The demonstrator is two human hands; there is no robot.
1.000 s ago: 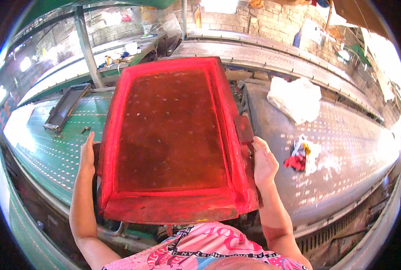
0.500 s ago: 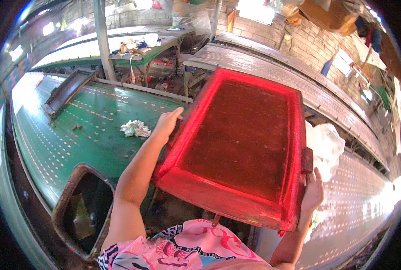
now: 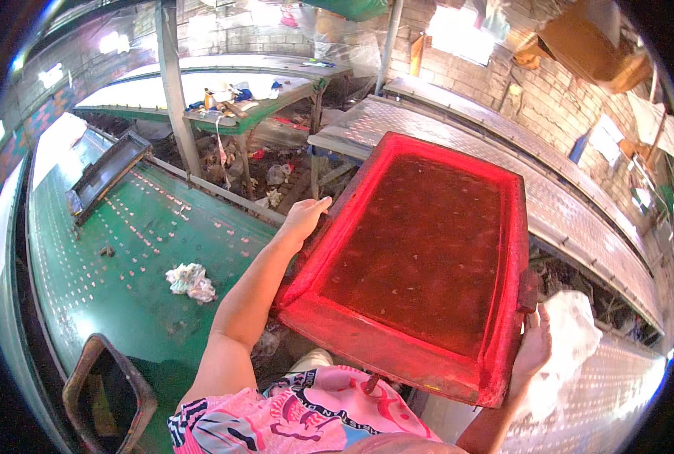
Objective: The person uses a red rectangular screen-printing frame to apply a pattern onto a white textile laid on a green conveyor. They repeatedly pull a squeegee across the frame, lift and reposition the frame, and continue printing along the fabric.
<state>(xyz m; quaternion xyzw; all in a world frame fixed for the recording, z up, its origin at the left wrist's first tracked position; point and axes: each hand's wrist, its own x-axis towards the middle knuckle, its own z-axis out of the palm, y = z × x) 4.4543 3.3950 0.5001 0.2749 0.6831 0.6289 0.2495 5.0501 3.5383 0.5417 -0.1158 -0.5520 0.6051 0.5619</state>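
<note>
A large screen-printing frame (image 3: 420, 257) with bright red sides and a dark red mesh is held up in front of my body, tilted. My left hand (image 3: 305, 221) grips its left side, the thumb along the outer edge and the other fingers mostly hidden. On the right side, my right hand (image 3: 534, 346) is closed round the lower edge, just below a small dark block (image 3: 528, 292) fixed to the frame. Left of my left arm, a crumpled whitish cloth (image 3: 191, 282) lies on the long green table (image 3: 155, 318).
A dark frame (image 3: 110, 175) rests at the green table's far end, and a smaller rimmed frame (image 3: 142, 393) stands near its front. Long grey tables (image 3: 428, 129) run behind. White plastic (image 3: 571, 333) lies at right. A post (image 3: 172, 91) stands beside a cluttered table (image 3: 235, 113).
The frame and both hands have shifted slightly right and down in view. The surroundings have shifted too, as my head has turned. Both hands keep their hold.
</note>
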